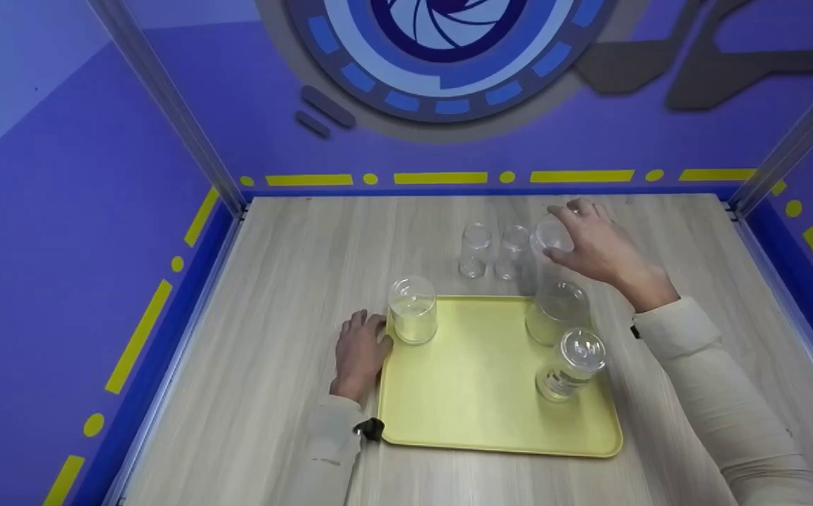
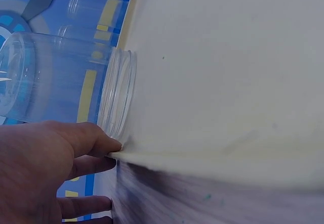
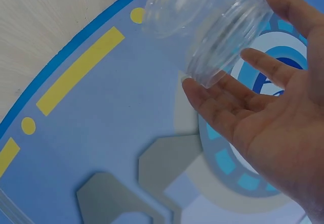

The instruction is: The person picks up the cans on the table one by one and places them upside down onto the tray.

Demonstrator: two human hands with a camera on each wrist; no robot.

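Behind the right part of the yellow tray (image 1: 476, 393), my right hand (image 1: 599, 246) grips a clear jar (image 3: 228, 37) by its threaded mouth, thumb on one side and fingers on the other. At the tray's left edge, my left hand (image 1: 362, 351) pinches the rim between thumb and fingers (image 2: 88, 166). Close to that thumb a clear jar (image 1: 413, 309) stands on the tray, its threaded mouth down. Two more clear jars stand at the tray's right side: one toward the back (image 1: 558, 313), and in front of it one with printed marks (image 1: 571, 365).
Two narrow clear containers (image 1: 476, 249) (image 1: 513, 253) stand side by side on the wooden table (image 1: 294, 281) behind the tray, left of my right hand. Blue-purple walls (image 1: 97, 211) with yellow marks enclose the table at the back and sides.
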